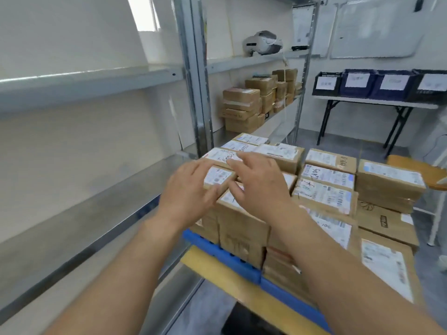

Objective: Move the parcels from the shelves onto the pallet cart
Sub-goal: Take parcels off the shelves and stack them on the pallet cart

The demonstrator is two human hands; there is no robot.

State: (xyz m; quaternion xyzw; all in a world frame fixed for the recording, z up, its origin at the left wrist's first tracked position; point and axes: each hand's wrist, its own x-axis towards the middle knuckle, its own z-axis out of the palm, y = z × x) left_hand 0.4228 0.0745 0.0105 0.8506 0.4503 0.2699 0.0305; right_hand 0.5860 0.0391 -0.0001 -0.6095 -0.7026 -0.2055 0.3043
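The yellow cart [212, 267] is sitting nearest, flat and smooth, and a bumpy blue plastic pallet [232, 259] is lying on top of it. Brown cardboard parcels [324, 194] are sitting on the pallet in tight stacks, touching side by side. They are box shaped with sharp corners, and they are lying flat with their white paper labels facing up. The ones on the right are lying with their long sides going left to right. Both bare arms are reaching out over the near left stack. The left hand [191, 189] is spread wide, holding nothing, with straight fingers lying across a small parcel [219, 176] at the left edge of the stack. The right hand [258, 187] is spread wide too, holding nothing, and is hovering over or touching the top of the parcel [242, 228] just beside it; the blur is hiding which. On the left, shiny grey metal shelves [72, 213] are running from near to far. Farther along one shelf, more brown parcels on the shelf [244, 110] are waiting in flat piles. A round white headset [262, 42] is resting on the shelf above them. Far on the right, dark bins [358, 83] with white paper signs are standing in a row on a thin-legged table [375, 102].
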